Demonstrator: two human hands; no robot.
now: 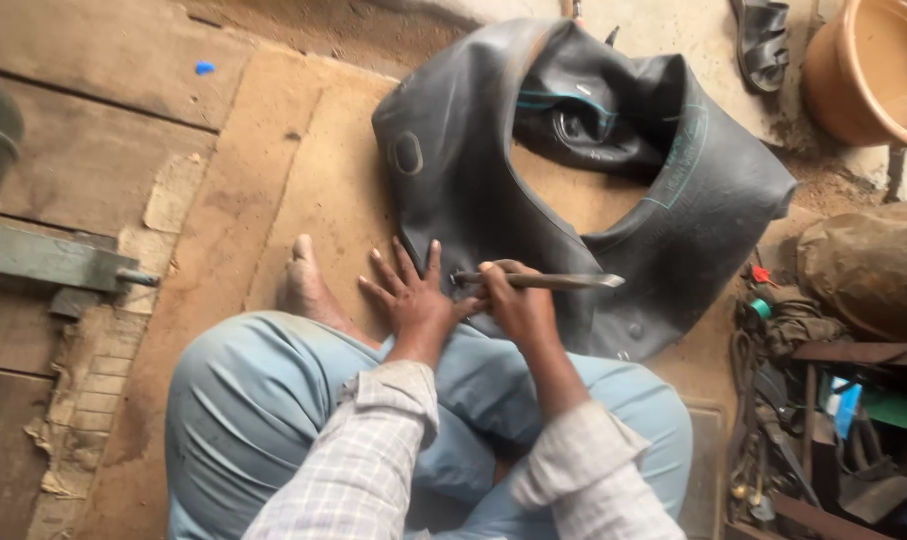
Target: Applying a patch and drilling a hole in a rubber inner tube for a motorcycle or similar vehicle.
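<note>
Indoors | wooden floorboards (83, 150) | brown mat (303, 180) | black inner tube (473, 190)

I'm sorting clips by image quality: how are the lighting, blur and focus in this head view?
Head view: soft, even daylight, no hard shadows; mild sheen on the black inner tube; the left hand and the right hand holding the metal tool look slightly soft; the bucket at top right is brightest and cut off; edges bend a little from the wide lens.
</note>
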